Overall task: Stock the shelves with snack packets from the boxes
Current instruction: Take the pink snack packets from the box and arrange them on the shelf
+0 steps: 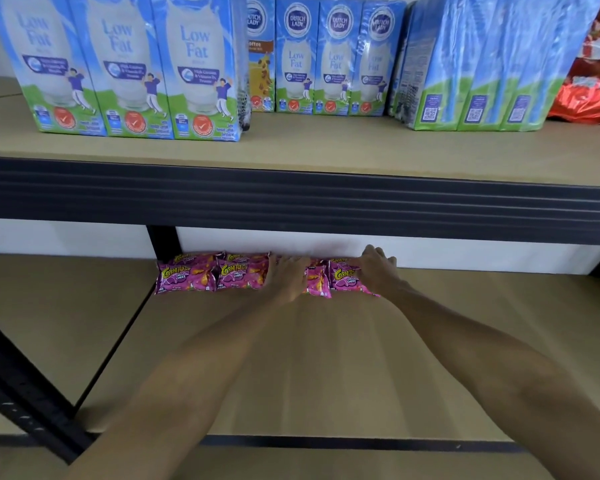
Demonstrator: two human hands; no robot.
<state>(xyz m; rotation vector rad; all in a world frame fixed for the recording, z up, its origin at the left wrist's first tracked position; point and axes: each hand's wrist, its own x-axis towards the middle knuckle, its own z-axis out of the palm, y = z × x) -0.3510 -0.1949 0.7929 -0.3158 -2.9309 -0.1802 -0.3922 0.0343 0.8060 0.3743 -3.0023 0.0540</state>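
Observation:
Several pink snack packets stand in a row against the white back wall of the lower shelf [326, 358]. The leftmost packet [184, 273] and the one beside it [241, 273] stand free. My left hand [286, 277] lies over a third packet [317, 280], fingers curled on its top. My right hand [378, 270] grips the rightmost packet [345, 277] from its right side. Both arms reach deep into the shelf. No box is in view.
The upper shelf [291, 147] carries packs of low-fat milk cartons [125, 64], more cartons behind [329, 60], a wrapped pack at the right [482, 64] and a red bag [593, 77]. A dark shelf beam [291, 202] runs overhead; a black upright [163, 240] stands behind.

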